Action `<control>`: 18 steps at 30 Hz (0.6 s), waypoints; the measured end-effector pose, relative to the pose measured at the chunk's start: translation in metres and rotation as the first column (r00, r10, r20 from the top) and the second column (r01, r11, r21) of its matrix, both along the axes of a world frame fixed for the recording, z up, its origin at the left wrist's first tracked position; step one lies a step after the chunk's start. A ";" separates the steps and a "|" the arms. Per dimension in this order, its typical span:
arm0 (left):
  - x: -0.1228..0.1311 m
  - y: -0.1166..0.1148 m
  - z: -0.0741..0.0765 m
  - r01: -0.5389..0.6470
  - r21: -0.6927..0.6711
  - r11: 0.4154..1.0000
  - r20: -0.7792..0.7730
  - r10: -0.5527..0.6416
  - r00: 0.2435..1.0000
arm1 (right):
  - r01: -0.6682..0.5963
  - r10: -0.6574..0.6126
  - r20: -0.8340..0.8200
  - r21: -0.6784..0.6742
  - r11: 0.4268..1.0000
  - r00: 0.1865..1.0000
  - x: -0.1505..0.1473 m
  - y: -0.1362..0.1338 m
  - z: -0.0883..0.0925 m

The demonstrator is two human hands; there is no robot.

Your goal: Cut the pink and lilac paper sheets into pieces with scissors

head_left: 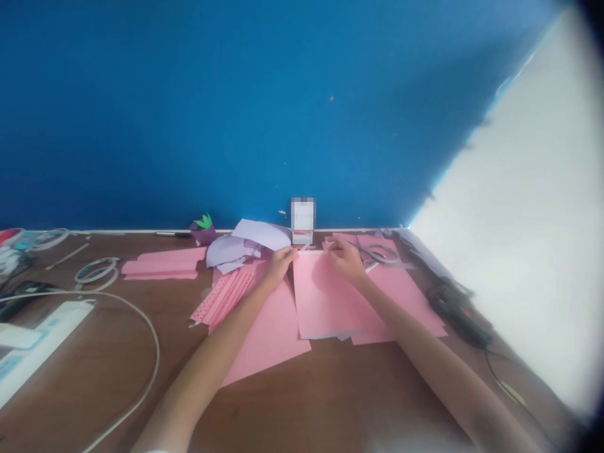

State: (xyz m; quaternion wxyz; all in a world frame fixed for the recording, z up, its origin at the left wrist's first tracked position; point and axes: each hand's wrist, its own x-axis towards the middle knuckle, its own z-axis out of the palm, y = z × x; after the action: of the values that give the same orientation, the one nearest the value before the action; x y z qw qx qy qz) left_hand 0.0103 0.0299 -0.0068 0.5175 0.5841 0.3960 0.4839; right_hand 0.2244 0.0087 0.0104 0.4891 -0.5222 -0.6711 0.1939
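A pink paper sheet (325,302) lies in the middle, its far edge between my two hands. My left hand (282,261) has its fingers pinched on the sheet's far left corner. My right hand (346,257) is closed at the far edge, to the right, with the fingertips on the paper. Another pink sheet (264,346) lies flat under my left forearm, with a pleated, patterned pink strip (224,296) on it. More pink paper (415,308) spreads out to the right. Just beyond my hands, a phone-like device (302,220) stands upright, its screen blurred.
Crumpled lilac paper (250,242) lies behind my left hand. Folded pink paper (165,263), tape rolls (97,270), a white cable (153,340) and a white power strip (47,340) are on the left. A dark corded tool (457,311) rests by the right wall.
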 end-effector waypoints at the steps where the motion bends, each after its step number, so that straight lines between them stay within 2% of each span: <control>1: 0.000 0.000 -0.001 -0.020 -0.004 1.000 0.028 0.020 0.999 | -0.014 0.009 -0.085 -0.063 0.998 0.996 0.006 0.004 0.002; 4: -0.001 0.000 -0.002 -0.065 -0.008 0.998 0.086 0.066 0.994 | -0.154 0.079 -0.321 -0.216 0.964 0.944 0.020 0.010 0.004; 7: -0.001 -0.002 0.001 -0.053 -0.013 0.999 0.117 0.054 0.992 | -0.228 0.108 -0.417 -0.248 0.942 0.902 0.023 0.010 0.001; 13: -0.002 -0.012 0.017 0.183 -0.036 0.982 0.110 -0.179 0.978 | -0.360 0.241 -0.378 -0.287 0.888 0.894 0.021 0.004 -0.001; 15: -0.005 -0.012 0.020 0.241 -0.049 0.969 0.097 -0.236 0.967 | -0.428 0.308 -0.360 -0.324 0.844 0.881 0.021 0.002 0.002; 18: -0.010 -0.009 0.019 0.365 -0.176 0.914 0.171 -0.336 0.926 | -0.518 0.395 -0.358 -0.378 0.767 0.846 0.019 -0.001 0.007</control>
State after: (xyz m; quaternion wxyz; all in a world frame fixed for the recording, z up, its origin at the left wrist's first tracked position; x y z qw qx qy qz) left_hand 0.0006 0.0204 0.0122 0.6793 0.5546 0.2958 0.3787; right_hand 0.2437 0.0077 0.0173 0.3711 -0.4123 -0.6434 0.5276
